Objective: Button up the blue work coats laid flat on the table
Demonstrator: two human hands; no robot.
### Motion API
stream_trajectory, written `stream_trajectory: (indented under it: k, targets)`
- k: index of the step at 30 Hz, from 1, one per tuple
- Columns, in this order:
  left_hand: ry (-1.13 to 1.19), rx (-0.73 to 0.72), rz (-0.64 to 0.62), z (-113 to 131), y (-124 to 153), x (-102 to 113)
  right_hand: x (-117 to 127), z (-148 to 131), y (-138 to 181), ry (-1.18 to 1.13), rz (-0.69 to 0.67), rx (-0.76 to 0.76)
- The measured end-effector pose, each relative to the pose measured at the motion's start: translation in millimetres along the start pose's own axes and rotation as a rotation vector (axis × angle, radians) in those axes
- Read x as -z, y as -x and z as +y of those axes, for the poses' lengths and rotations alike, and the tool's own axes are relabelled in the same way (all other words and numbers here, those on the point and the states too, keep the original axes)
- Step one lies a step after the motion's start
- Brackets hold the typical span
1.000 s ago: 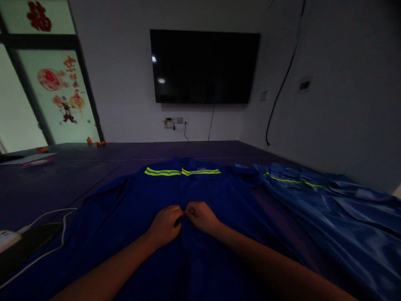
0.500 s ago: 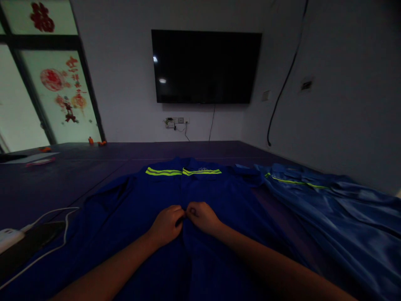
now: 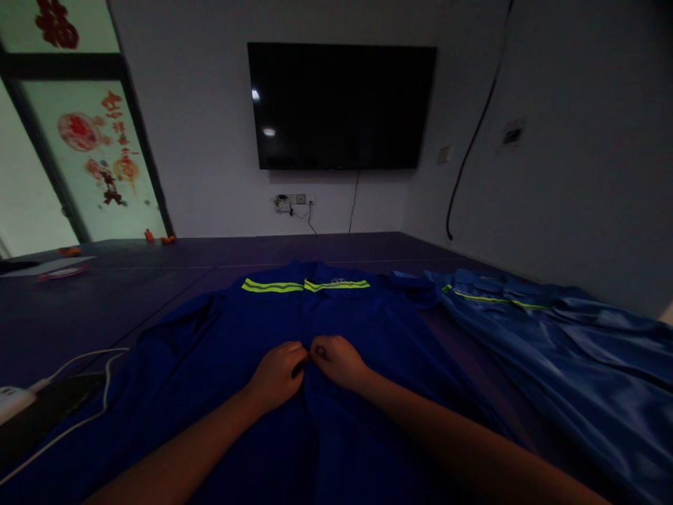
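A dark blue work jacket (image 3: 263,315) with yellow-green reflective strips across its chest lies spread out before me, collar at the far end. At its front opening, my left hand (image 3: 281,372) and my right hand (image 3: 336,359) meet, their fingertips nearly touching. Both hands are closed in a pinch on the edges of the jacket's front placket. Whether a button sits between the fingertips is too dark and small to tell.
On the right lies a second, lighter blue garment (image 3: 552,358) with a thin yellow-green strip. A white power strip (image 3: 15,403) with a white cable (image 3: 108,382) is at the left. A television (image 3: 341,105) hangs on the far wall, and a black cable (image 3: 476,133) dangles at right.
The view has shifted slightly. My hands stay together at the jacket's front, with only small finger movement.
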State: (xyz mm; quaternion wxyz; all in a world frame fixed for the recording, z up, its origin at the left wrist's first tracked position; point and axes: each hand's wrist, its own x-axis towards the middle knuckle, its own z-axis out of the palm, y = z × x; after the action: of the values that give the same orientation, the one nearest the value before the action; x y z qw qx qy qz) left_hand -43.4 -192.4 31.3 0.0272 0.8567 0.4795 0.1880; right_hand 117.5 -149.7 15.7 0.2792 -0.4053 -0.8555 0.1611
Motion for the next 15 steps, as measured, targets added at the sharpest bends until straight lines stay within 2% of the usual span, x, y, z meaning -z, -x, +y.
stream_trajectory:
  k: [15]
  targets:
    - [0.003,0.003,0.016,-2.1,0.1,-3.4,-1.6,1.6,-1.3,-0.011,-0.022,-0.026]
